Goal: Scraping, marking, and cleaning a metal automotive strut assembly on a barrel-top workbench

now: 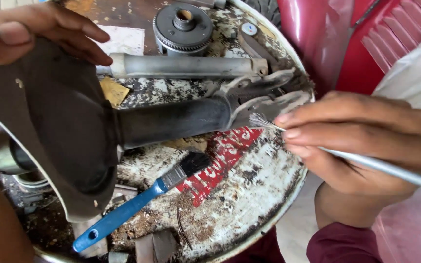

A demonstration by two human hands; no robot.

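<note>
From the head view, the left hand (pixel 30 34) comes in at the top left, fingers curled over the rim of a wide dark flared cover (pixel 49 126), thumb pressed on its upper edge, gripping it firmly. The cover tapers into a black tube (pixel 171 122) that stretches right, out over a worn, paint-flaked drum top (pixel 249 195).

Over on the right, the right hand (pixel 361 141) is closed in a pinch, thumb and fingertips bunched together on a thin silvery cable (pixel 395 170) that runs off to the lower right. The cable's frayed end (pixel 261 121) fans out just at the grey metal bracket (pixel 264 100) at the tube's far end; whether the strands touch it, I cannot tell.

The part looks grimy, dull black, its bracket scuffed pale. Beyond it lies a grey metal rod (pixel 181 65) and a toothed round gear (pixel 182 27). Below the tube, a blue-handled paintbrush (pixel 132 207) rests on the drum top, bristles pointing up-right. Red bodywork (pixel 347 44) fills the upper right.
</note>
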